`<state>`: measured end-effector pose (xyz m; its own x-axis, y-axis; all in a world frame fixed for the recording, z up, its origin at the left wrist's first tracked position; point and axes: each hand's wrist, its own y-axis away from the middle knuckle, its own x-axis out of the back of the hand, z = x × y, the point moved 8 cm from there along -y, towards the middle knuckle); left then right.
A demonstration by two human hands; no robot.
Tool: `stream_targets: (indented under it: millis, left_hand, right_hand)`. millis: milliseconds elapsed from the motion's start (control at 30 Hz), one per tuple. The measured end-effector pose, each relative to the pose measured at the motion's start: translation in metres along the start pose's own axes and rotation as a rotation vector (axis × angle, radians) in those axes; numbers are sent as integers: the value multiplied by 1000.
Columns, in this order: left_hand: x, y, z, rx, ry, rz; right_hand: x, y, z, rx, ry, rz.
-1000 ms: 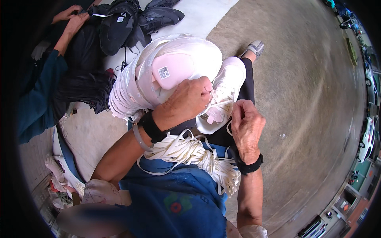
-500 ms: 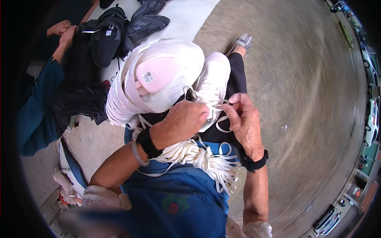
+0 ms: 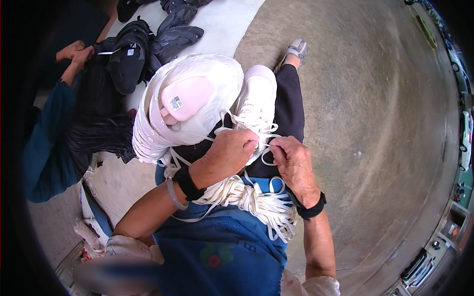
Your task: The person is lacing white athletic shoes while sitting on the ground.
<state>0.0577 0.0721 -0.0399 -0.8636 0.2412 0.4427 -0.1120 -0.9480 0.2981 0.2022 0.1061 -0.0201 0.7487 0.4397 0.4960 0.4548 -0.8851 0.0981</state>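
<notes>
Across my thigh, seen from my head, lies one white shoe (image 3: 257, 96). My right hand (image 3: 292, 160) pinches a lace (image 3: 269, 135); my left hand (image 3: 228, 153) is curled, fingertips hidden, so I cannot tell its grip. The thin lace could slip free, or its slack could snag the bundle (image 3: 254, 198). I count one bundle, two wristbands (image 3: 186, 182).

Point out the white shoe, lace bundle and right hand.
White shoe (image 3: 257, 100): head view, on the upper, toward the toe from the laces.
Lace bundle (image 3: 250, 196): head view, on the middle of the bunched laces.
Right hand (image 3: 297, 165): head view, on the back of the hand.
</notes>
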Motion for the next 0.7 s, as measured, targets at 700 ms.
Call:
stream_targets:
  millis: [700]
  left_hand:
    - [-2,-9,-3,60,110,91]
  right_hand:
    - [-1,-9,-11,77,234,18]
